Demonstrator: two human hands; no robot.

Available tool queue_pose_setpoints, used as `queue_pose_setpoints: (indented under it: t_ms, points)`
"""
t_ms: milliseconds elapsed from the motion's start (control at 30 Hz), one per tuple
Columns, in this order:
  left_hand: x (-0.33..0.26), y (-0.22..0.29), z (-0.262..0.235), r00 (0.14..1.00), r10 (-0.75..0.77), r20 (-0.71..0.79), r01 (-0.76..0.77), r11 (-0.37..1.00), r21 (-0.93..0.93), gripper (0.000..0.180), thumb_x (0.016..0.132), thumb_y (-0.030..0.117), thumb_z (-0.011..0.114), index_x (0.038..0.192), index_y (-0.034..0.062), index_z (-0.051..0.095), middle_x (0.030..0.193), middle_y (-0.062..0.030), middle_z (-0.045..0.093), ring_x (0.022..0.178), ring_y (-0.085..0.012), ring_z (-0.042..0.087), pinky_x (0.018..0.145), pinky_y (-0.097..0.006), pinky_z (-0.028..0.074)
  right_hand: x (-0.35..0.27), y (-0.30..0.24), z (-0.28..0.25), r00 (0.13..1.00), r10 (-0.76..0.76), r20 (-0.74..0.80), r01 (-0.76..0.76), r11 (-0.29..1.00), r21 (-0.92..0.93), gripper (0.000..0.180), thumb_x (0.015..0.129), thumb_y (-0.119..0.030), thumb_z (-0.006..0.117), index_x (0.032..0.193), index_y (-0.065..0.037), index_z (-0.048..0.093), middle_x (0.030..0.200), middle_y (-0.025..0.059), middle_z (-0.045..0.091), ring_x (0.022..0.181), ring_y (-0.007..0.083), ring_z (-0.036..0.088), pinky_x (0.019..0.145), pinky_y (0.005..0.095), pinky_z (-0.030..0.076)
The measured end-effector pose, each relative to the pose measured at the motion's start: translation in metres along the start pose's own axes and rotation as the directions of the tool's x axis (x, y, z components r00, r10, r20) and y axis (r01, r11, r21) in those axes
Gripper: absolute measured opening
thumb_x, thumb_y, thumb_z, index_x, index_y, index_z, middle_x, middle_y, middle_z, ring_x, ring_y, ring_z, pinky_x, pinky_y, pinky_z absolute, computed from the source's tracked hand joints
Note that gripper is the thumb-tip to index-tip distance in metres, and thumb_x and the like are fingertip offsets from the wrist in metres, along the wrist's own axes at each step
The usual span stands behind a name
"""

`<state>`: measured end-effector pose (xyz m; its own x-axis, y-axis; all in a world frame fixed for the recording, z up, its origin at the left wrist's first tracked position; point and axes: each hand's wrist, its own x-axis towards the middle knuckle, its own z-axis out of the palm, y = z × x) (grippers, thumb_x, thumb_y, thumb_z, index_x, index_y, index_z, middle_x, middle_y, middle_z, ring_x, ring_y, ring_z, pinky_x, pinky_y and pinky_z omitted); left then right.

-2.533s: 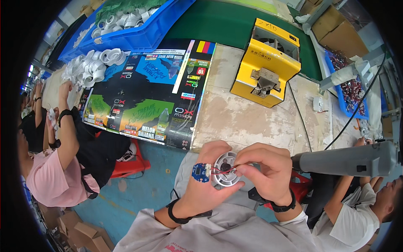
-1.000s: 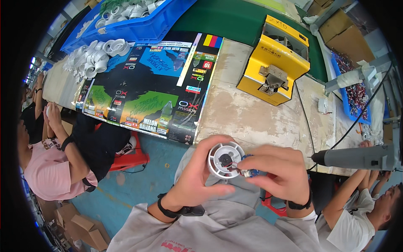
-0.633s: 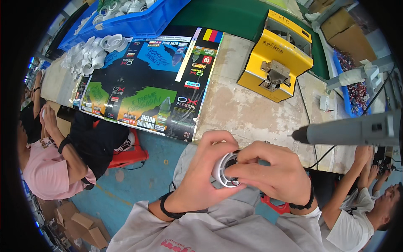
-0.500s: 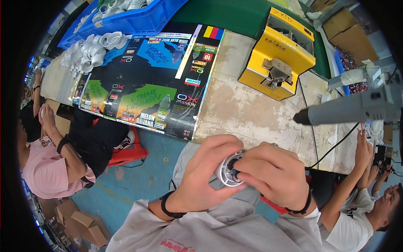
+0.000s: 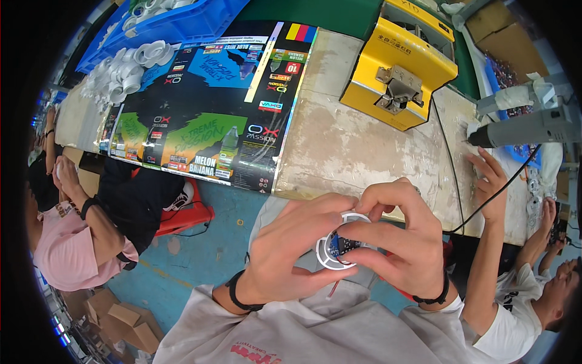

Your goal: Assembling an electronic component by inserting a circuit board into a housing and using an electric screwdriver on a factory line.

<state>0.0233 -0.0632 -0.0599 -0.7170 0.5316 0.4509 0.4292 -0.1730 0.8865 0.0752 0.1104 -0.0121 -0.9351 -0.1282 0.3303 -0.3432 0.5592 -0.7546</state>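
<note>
My left hand (image 5: 285, 249) is wrapped round a white round plastic housing (image 5: 322, 257), held in front of my body off the table's near edge. The housing's ringed rim faces up. In its opening sits a small blue and dark circuit board (image 5: 343, 245), pinched between the thumb and forefinger of my right hand (image 5: 405, 242). The board's far edge lies under my right fingers. A thin red wire (image 5: 333, 289) hangs below the housing, next to my left thumb.
A yellow machine (image 5: 400, 67) stands on the worktable (image 5: 321, 133). White plastic rings (image 5: 124, 76) lie beside a blue crate (image 5: 200, 27) at the far left. On the right, a co-worker's hand (image 5: 488, 176) is near a grey power tool (image 5: 527, 128) with a black cord. Another person sits left.
My right fingers have spread a little and the board's face now shows in the housing. The grey tool has moved right and away, and a co-worker's hand has come up beside it.
</note>
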Motion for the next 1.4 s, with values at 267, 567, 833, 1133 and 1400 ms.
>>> queue_pose_setpoints:
  t_ms: [267,567,833,1133,1400]
  points:
    - [0.011,0.0,-0.011,0.964,0.213,0.16,-0.253,0.918,0.304,0.033,0.053,0.016,0.085,0.079,0.0052,0.067,0.105,-0.0221,0.064,0.09,-0.0305,0.066,0.068,-0.03,0.049,-0.009,-0.004,0.004,0.998,0.047,-0.039,-0.051,0.993,-0.106,0.035,0.059,-0.014,0.08,0.092,-0.006,0.073,0.096,0.0088,0.056,0.078,0.0211,0.053,0.064,0.0297,0.045]
    - [0.014,-0.014,-0.011,0.953,0.224,0.205,-0.268,0.938,0.219,0.035,0.055,0.02,0.085,0.083,0.0061,0.069,0.103,-0.0216,0.064,0.086,-0.03,0.066,0.065,-0.031,0.049,-0.011,0.006,0.008,0.997,0.036,-0.068,-0.037,0.999,-0.022,0.032,0.058,-0.011,0.078,0.088,-0.004,0.07,0.095,0.0049,0.057,0.071,0.018,0.051,0.064,0.0315,0.041]
    - [0.019,-0.022,-0.013,0.963,0.232,0.136,-0.26,0.933,0.25,0.037,0.054,0.022,0.086,0.081,0.0049,0.068,0.099,-0.0222,0.065,0.081,-0.0302,0.066,0.066,-0.032,0.05,-0.032,0.016,-0.016,0.528,-0.27,-0.805,-0.146,0.905,-0.399,0.101,0.065,-0.051,0.082,0.135,0.003,0.033,0.124,0.0172,0.043,0.102,0.0219,0.047,0.081,0.0354,0.042]
    - [0.017,-0.031,-0.022,0.992,0.121,0.047,-0.129,0.958,0.257,0.043,0.045,0.02,0.088,0.081,0.0041,0.069,0.099,-0.0228,0.066,0.079,-0.0303,0.066,0.065,-0.032,0.05,0.001,0.059,-0.101,0.145,-0.231,-0.962,-0.423,0.865,-0.271,0.073,0.082,-0.022,0.072,0.138,0.001,0.031,0.129,0.0159,0.046,0.12,0.027,0.045,0.099,0.0412,0.034]
    - [0.014,-0.04,-0.028,0.996,0.088,-0.009,-0.083,0.968,0.236,0.041,0.045,0.015,0.087,0.08,0.0035,0.069,0.103,-0.0197,0.067,0.079,-0.0291,0.065,0.067,-0.032,0.052,0.055,0.121,-0.149,0.336,0.026,-0.942,-0.335,0.938,-0.094,0.075,0.081,-0.015,0.071,0.14,0.003,0.028,0.127,0.0195,0.052,0.112,0.0244,0.055,0.093,0.0351,0.044]
